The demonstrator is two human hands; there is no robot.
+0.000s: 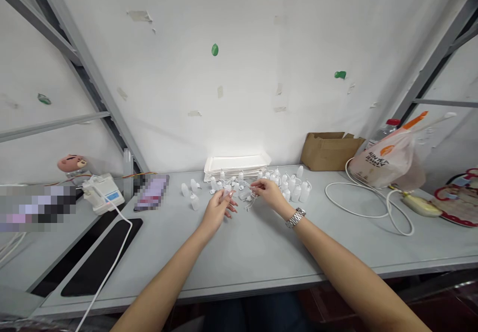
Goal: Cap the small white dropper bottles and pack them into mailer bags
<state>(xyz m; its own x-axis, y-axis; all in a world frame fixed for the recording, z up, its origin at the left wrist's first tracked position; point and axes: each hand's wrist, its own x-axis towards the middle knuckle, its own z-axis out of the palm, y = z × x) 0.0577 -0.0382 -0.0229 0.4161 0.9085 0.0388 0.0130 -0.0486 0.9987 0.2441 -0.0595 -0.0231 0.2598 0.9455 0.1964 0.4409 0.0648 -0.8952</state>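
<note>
My left hand is closed around a small translucent white bottle, mostly hidden by the fingers. To its right my right hand pinches thin white strands between thumb and fingertips; what they belong to is too small to tell. The two hands are apart, just above the grey table. Behind and beside them stand or lie several small white squeeze bottles, some with narrow tips. A few more bottles sit left of my left hand.
Stacked white trays lie against the wall. A cardboard box, a plastic bag and a looped white cable occupy the right side. On the left are a phone, a black pad and a white device.
</note>
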